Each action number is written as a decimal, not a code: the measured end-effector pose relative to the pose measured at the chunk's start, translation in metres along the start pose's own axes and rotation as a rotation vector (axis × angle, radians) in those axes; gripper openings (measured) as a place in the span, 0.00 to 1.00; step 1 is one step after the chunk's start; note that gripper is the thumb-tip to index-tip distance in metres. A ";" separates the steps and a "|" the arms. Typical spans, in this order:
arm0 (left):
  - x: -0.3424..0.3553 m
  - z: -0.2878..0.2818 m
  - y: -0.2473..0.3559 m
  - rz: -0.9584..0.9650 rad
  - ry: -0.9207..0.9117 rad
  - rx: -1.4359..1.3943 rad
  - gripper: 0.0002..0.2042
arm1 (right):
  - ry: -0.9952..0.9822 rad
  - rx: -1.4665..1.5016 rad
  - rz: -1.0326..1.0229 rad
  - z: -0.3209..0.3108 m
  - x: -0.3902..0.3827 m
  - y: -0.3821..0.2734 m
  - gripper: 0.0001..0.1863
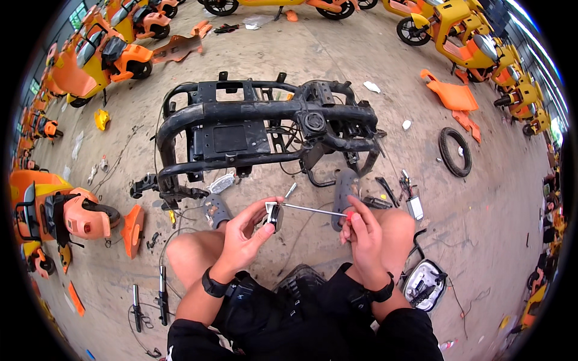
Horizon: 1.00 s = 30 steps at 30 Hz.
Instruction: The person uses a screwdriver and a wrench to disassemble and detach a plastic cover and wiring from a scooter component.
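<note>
Concrete floor [391,66] underfoot, with yellow scooters [463,48] parked beyond the black metal frame [241,111] and a loose tyre [444,153] to its right. On the frame's near side, pinching a small black-and-silver part [276,218] between thumb and fingers of the left hand [243,240]. Also pinching a red-handled screwdriver [314,210] in the right hand [368,239], shaft aimed at the part; contact unclear.
</note>
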<state>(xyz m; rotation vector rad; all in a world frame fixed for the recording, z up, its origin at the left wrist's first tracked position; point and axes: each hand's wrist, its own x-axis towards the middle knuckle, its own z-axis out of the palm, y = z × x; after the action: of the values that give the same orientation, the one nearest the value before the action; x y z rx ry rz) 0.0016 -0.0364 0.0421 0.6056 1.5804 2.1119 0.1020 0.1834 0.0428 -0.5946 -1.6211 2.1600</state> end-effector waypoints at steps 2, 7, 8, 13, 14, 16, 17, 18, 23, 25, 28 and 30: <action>0.000 0.000 0.003 -0.012 -0.012 0.011 0.24 | 0.008 0.054 0.019 -0.002 -0.002 0.000 0.18; 0.000 0.000 0.002 0.008 -0.048 0.038 0.24 | -0.121 0.052 0.133 -0.025 0.000 0.008 0.21; -0.001 0.001 0.002 0.000 -0.042 0.030 0.24 | -0.112 0.072 0.125 -0.026 -0.002 0.008 0.20; -0.001 0.000 0.008 0.015 0.003 0.081 0.27 | -0.047 0.071 0.073 -0.002 -0.007 -0.006 0.19; -0.001 -0.001 0.007 0.027 0.005 0.090 0.27 | -0.057 0.071 0.049 -0.002 -0.006 -0.006 0.18; -0.002 -0.001 0.008 0.015 -0.005 0.078 0.26 | -0.073 0.070 0.006 -0.005 -0.005 -0.004 0.17; -0.003 -0.001 0.011 -0.009 -0.016 0.057 0.25 | -0.060 0.078 -0.009 -0.005 -0.005 -0.003 0.15; -0.003 0.000 0.012 -0.029 -0.023 0.035 0.25 | -0.051 0.083 -0.025 -0.006 -0.005 -0.002 0.14; -0.003 0.001 0.010 -0.042 -0.032 0.049 0.25 | -0.060 0.030 0.025 -0.024 -0.001 0.010 0.12; -0.001 0.003 0.008 -0.042 -0.046 0.051 0.25 | -0.040 0.018 0.027 -0.025 0.001 0.009 0.14; 0.001 0.005 0.006 -0.032 -0.063 0.053 0.25 | -0.012 -0.001 0.033 -0.022 0.003 0.011 0.15; 0.001 0.005 0.005 -0.025 -0.070 0.064 0.25 | -0.052 0.003 0.094 -0.019 0.002 0.003 0.17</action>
<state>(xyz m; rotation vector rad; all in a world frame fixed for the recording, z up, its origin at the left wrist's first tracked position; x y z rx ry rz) 0.0033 -0.0330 0.0481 0.6708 1.6137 2.0061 0.1110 0.1989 0.0346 -0.6295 -1.6470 2.2626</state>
